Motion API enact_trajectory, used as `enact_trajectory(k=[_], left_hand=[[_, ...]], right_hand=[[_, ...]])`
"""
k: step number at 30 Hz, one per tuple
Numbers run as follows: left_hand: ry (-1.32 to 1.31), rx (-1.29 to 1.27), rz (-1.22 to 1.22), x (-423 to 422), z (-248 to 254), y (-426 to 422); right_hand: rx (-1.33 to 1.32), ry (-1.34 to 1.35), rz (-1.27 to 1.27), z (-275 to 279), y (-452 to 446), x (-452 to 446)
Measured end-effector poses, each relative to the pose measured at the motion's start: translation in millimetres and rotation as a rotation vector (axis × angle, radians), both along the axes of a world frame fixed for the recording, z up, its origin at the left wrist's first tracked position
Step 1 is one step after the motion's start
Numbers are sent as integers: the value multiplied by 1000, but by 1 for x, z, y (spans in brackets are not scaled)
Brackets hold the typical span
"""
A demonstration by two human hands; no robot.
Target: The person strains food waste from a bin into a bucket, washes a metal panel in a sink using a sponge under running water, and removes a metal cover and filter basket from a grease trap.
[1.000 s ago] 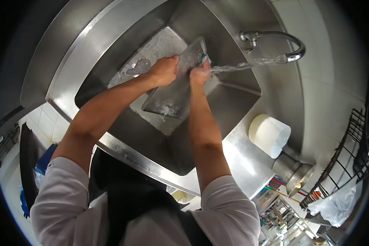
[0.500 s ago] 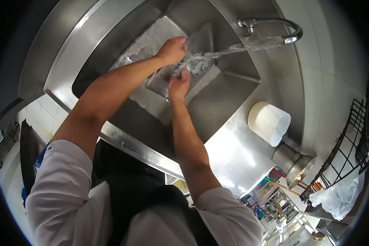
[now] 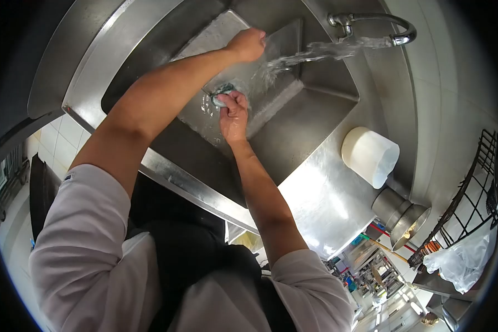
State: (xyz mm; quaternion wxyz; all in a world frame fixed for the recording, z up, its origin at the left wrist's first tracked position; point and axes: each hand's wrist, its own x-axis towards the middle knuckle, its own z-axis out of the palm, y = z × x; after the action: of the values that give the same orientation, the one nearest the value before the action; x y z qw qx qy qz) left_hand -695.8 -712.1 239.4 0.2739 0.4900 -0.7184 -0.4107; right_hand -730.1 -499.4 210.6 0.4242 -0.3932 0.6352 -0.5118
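A rectangular pan (image 3: 217,34) lies tilted in the metal sink (image 3: 310,124), wet and shiny; whether it is metal or clear plastic I cannot tell. My left hand (image 3: 248,44) is closed at the pan's upper part, its fingertips turned away from view. Lower down, my right hand (image 3: 234,115) pinches a greenish scrubbing pad (image 3: 223,94) against the pan's wet surface. A stream of water (image 3: 321,51) runs from the curved faucet (image 3: 404,37) and splashes into the pan between and beyond my hands.
On the steel counter right of the sink stands a white plastic container (image 3: 369,156). Beside it is a metal pot (image 3: 401,217) lying tilted. A black wire rack (image 3: 470,193) with a clear plastic bag (image 3: 462,260) is at the far right.
My right hand has moved down and left, away from the water stream, and the scrubbing pad now shows. My left hand has shifted slightly up and right. Water keeps running.
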Motion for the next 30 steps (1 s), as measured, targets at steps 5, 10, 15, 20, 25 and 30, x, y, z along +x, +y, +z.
enact_trajectory(k=[5,10,15,20,25,30], left_hand=[[-195,165,-82,19,18,-14],[-15,119,70,24,-15,-5],[-95,110,39,28,9,-3],[-25,73,84,25,-19,9],[-35,266,-15,26,18,7],[51,308,-33,8,19,21]], right_hand=[[261,486,144,-101,41,-49],[799,796,307,-124,56,-83],[431,467,114,-76,43,-35],[-56,203,-174,43,-49,36],[-100,606,-110,7,-141,-66],[-27,270,-127,4,-168,-134]])
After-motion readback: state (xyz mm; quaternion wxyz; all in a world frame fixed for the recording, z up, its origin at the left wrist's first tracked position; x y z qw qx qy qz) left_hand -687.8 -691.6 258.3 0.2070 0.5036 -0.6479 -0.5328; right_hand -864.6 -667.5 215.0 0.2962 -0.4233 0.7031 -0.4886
